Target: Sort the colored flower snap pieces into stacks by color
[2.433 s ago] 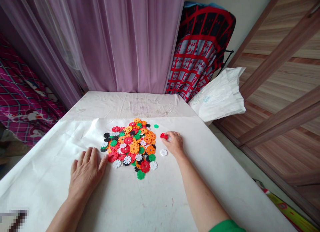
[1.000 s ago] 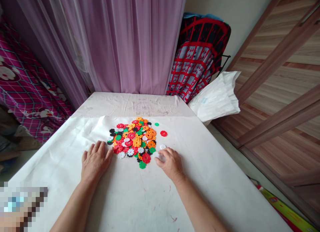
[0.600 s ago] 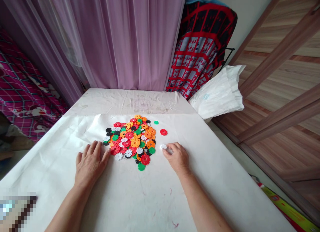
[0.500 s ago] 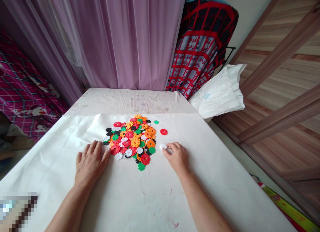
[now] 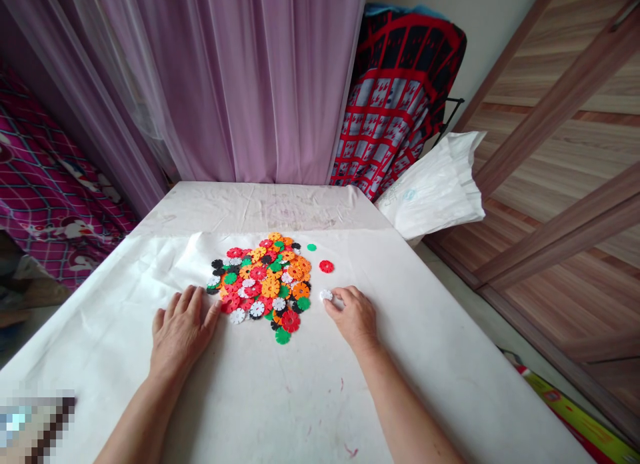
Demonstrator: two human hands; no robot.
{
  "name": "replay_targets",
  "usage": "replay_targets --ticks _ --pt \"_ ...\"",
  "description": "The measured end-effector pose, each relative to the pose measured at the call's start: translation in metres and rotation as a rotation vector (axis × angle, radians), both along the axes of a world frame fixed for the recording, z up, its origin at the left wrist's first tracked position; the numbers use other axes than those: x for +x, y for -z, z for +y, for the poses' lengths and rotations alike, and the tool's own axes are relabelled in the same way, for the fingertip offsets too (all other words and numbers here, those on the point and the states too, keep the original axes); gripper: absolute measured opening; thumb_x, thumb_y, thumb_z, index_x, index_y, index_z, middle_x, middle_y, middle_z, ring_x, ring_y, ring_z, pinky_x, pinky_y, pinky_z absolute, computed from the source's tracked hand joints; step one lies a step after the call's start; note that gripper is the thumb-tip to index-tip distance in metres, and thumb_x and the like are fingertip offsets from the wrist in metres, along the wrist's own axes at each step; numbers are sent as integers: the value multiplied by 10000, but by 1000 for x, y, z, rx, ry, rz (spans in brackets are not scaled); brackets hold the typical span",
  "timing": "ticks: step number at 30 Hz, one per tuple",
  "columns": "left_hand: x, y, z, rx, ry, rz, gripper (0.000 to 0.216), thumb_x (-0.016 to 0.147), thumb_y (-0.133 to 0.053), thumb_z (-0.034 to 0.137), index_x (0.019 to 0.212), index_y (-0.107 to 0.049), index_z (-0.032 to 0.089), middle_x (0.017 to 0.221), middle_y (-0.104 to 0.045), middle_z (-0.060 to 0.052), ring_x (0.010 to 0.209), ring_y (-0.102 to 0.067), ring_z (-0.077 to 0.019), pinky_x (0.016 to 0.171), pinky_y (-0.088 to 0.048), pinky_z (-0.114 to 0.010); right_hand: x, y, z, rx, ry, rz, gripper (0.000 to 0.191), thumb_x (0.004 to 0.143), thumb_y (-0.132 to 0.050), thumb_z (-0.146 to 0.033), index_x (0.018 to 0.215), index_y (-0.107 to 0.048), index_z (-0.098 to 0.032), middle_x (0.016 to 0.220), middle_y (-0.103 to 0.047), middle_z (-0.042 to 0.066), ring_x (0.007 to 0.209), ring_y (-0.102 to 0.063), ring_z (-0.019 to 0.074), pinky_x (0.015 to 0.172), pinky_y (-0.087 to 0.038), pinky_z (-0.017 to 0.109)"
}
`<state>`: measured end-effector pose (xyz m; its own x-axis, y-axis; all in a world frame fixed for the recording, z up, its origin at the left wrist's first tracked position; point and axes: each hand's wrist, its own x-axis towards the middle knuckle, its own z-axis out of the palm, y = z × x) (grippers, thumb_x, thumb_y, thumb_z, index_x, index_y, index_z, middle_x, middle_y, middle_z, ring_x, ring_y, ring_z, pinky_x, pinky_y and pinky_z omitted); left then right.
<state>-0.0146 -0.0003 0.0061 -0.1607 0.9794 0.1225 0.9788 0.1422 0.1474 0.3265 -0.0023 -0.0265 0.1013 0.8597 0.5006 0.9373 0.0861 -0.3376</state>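
Note:
A heap of notched plastic discs (image 5: 260, 277) in red, orange, green, black and white lies on the white-covered table (image 5: 300, 404). My left hand (image 5: 183, 325) rests flat on the cloth at the heap's left side, fingers spread, its thumb close to the edge discs. Right of the heap, my right hand (image 5: 354, 313) pinches a white disc (image 5: 326, 295) between thumb and fingertips, low at the tabletop. Beyond that disc, a red disc (image 5: 327, 267) and a green disc (image 5: 312, 247) lie apart from the heap.
A white bag (image 5: 433, 187) stands at the table's far right corner. Purple curtains (image 5: 250, 84) hang behind the table, with a red patterned cloth (image 5: 385, 111) beside them. Wooden doors (image 5: 565, 184) are on the right. A pixelated patch covers the lower left corner.
The camera view has shifted slightly. Both hands keep nearly the same places, and the white disc stays in my right hand's pinch, now showing a little flatter.

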Motion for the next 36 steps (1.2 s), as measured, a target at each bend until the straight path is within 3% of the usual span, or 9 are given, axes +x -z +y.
replay_targets --ticks 3,6,9,12,18,27,31,36 --pt "1 0 0 3 6 -3 691 992 -239 544 1444 -530 110 1559 -488 -171 1462 -365 -349 1172 -301 -550 -4 -4 -1 47 -17 -11 133 836 -713 -276 955 -762 -242 923 -722 47 848 -637 195 777 -425 302" --pt "1 0 0 17 11 -8 682 993 -245 547 1444 -532 124 1555 -494 -166 1458 -370 -348 1165 -307 -551 -17 -12 -3 64 -129 -44 150 827 -740 -278 974 -767 -270 1044 -720 54 975 -612 218 855 -417 334" --pt "1 -1 0 13 8 -9 687 992 -244 551 1445 -529 120 1558 -493 -165 1458 -369 -351 1159 -310 -550 -32 -19 -5 5 -206 -69 157 787 -802 -348 928 -773 -286 1144 -708 53 1091 -572 252 905 -399 375" --pt "1 -1 0 3 7 -6 704 992 -227 556 1446 -522 106 1564 -485 -165 1460 -364 -351 1163 -301 -547 -40 -22 -5 -69 -192 -83 153 780 -811 -378 894 -773 -283 1206 -696 55 1160 -540 273 930 -385 399" --pt "1 1 0 16 8 -7 686 989 -242 547 1448 -524 124 1556 -496 -161 1451 -373 -341 1159 -303 -536 -43 -21 -1 -111 -221 -83 101 822 -769 -325 908 -764 -271 1207 -704 47 1166 -543 253 938 -383 387" --pt "1 -1 -1 18 5 -11 677 989 -245 536 1443 -539 130 1556 -496 -162 1453 -366 -343 1166 -299 -532 -33 -11 0 79 -240 -72 110 836 -757 -296 934 -740 -248 1149 -725 55 1125 -563 251 951 -380 378" --pt "1 2 -1 20 1 -9 687 988 -240 542 1444 -538 123 1561 -490 -164 1453 -366 -349 1171 -290 -543 -9 -18 31 119 -105 -38 92 862 -723 -308 913 -767 -245 1126 -735 62 1082 -574 245 936 -394 371" --pt "-1 6 -1 14 -13 7 696 990 -229 547 1455 -529 124 1578 -471 -161 1457 -375 -350 1190 -274 -552 9 -30 104 -54 -20 -35 86 833 -754 -322 851 -787 -244 1128 -747 59 1071 -591 248 887 -423 359"
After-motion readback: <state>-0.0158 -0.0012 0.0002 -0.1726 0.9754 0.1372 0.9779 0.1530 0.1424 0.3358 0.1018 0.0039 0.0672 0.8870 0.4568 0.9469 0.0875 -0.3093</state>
